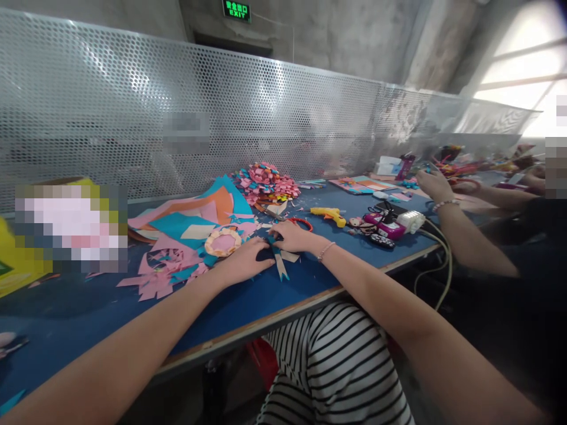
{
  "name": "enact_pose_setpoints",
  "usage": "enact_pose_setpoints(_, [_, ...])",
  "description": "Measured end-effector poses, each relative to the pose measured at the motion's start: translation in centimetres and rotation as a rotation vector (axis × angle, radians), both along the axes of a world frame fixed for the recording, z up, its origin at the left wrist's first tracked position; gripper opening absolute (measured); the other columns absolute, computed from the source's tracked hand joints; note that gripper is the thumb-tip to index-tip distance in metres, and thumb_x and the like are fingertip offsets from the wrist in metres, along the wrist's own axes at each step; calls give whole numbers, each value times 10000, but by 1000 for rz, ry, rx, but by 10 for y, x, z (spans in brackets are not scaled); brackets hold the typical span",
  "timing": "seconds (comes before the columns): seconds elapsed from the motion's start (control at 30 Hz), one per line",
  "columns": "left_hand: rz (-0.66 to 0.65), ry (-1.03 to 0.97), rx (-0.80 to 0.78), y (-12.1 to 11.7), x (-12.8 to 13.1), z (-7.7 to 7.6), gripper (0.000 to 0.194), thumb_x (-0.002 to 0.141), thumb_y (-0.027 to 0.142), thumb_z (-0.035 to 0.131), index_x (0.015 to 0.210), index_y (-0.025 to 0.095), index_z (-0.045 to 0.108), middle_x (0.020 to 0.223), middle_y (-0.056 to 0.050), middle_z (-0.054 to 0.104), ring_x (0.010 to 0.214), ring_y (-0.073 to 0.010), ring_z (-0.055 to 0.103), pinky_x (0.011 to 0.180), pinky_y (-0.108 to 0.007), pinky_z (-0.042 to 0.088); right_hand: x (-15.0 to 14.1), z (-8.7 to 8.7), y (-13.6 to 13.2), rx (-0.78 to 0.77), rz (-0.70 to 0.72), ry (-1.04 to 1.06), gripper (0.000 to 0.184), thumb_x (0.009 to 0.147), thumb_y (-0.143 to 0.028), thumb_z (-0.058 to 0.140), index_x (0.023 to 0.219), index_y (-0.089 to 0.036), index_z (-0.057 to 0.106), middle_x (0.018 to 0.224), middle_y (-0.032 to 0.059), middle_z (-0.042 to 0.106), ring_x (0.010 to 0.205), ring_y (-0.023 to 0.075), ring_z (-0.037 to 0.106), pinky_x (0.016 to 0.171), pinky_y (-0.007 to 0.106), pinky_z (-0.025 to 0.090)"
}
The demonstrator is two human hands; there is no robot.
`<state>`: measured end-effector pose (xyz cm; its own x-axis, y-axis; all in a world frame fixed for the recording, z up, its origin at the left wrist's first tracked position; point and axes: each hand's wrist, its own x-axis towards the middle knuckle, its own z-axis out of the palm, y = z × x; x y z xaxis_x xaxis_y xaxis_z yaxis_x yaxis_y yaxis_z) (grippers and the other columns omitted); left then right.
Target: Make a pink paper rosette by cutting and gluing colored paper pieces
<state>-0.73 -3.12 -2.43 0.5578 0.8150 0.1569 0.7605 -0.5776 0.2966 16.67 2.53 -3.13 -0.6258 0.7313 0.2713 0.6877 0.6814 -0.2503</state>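
A folded paper ribbon (281, 270), cream with blue edges and notched tails, lies on the blue table in front of my hands. My right hand (296, 237) pinches its upper blue part from above. My left hand (248, 260) rests just to the left, thumb and fingers apart beside the ribbon's top; its fingertips are partly hidden. Left of that hand lies a round rosette (222, 241) with a cream pleated rim and pink middle. Red-handled scissors (301, 224) lie behind my right hand. A small cream paper piece (290, 256) sits beside the ribbon.
Coloured felt or paper sheets (190, 215) and pink cut scraps (162, 268) spread to the left. Behind is a heap of pink and blue pieces (266, 180). A yellow glue gun (330, 215) and a white power strip (411, 221) lie right, near a co-worker's hand (436, 182).
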Motion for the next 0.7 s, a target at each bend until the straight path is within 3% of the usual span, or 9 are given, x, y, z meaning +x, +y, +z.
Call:
enact_pose_setpoints(0.23, [-8, 16, 18, 1, -2, -4, 419, 814, 466, 402, 1063, 180, 581, 1194, -92, 551, 1141, -229, 475, 975, -356, 373, -2, 5, -5, -48, -34, -16, 220, 716, -135, 553, 921, -105, 627, 816, 69, 657, 771, 155, 572, 692, 248, 391])
enact_pose_setpoints(0.43, [15, 14, -5, -2, 1, -2, 457, 782, 484, 448, 1104, 175, 549, 1206, -115, 530, 1136, -261, 468, 965, -395, 369, 1, 4, -5, -4, 38, -23, 92, 729, -169, 567, 799, -133, 615, 863, 77, 625, 873, 183, 536, 788, 292, 371])
enact_pose_setpoints(0.7, [165, -13, -11, -10, 13, 4, 408, 708, 491, 529, 965, 175, 548, 1053, -119, 566, 993, -284, 527, 863, -426, 417, 3, -3, 2, -32, 39, 73, 223, 773, -161, 541, 991, -119, 547, 1004, 99, 594, 952, 174, 525, 824, 300, 385])
